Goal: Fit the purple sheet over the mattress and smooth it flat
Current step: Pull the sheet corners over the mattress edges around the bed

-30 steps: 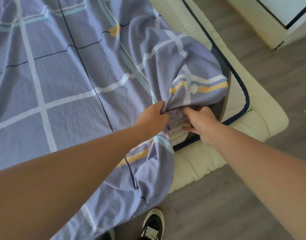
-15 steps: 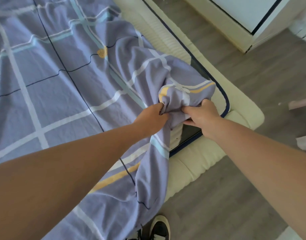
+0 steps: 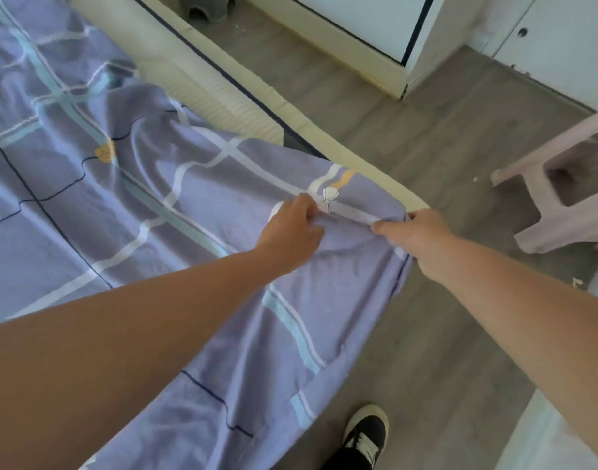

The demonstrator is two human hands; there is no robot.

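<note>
The purple sheet (image 3: 128, 212), checked with white, teal and dark lines, covers most of the cream mattress (image 3: 223, 96), whose right edge with navy piping stays bare further back. At the near right corner the sheet is stretched over the mattress and hangs down the side. My left hand (image 3: 290, 228) pinches a fold on top beside a small bow print. My right hand (image 3: 416, 235) grips the sheet's edge at the very corner, fingers wrapped around the fabric. The mattress corner itself is hidden under the cloth.
A pink plastic stool (image 3: 568, 191) stands on the grey wood floor (image 3: 443, 147) right of the corner. White cabinets (image 3: 375, 25) line the back wall. My dark sneaker (image 3: 367, 435) is on the floor beside the hanging sheet.
The bunched sheet corner has been pulled out and down over the mattress corner, which was bare before. My hands have spread apart, the right one moving to the corner's outer edge.
</note>
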